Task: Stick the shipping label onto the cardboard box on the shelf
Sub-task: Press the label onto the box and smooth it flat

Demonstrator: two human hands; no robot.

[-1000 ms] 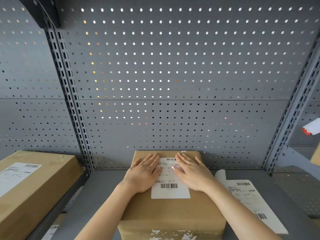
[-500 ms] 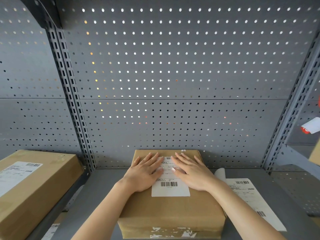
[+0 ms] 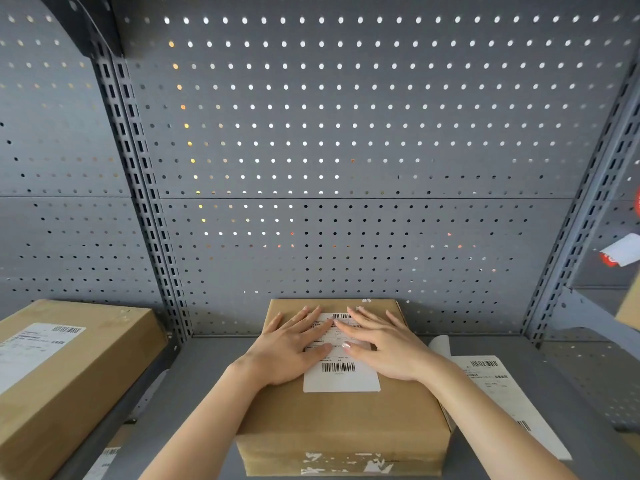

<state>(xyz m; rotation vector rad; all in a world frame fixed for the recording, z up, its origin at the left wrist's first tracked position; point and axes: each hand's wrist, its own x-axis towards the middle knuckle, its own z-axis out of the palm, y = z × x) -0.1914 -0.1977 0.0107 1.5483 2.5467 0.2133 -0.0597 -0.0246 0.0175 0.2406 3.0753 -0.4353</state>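
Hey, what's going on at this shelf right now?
A person is sticking a shipping label onto the top of a cardboard box that sits on a grey metal shelf. The left hand and right hand lie flat, fingers straight, pressing the label's far half down. A loose label sheet lies on the shelf to the right of the box, and another labelled box sits in the bay to the left.

Head cam, close, looking fwd/down at shelf (image 3: 214, 375).
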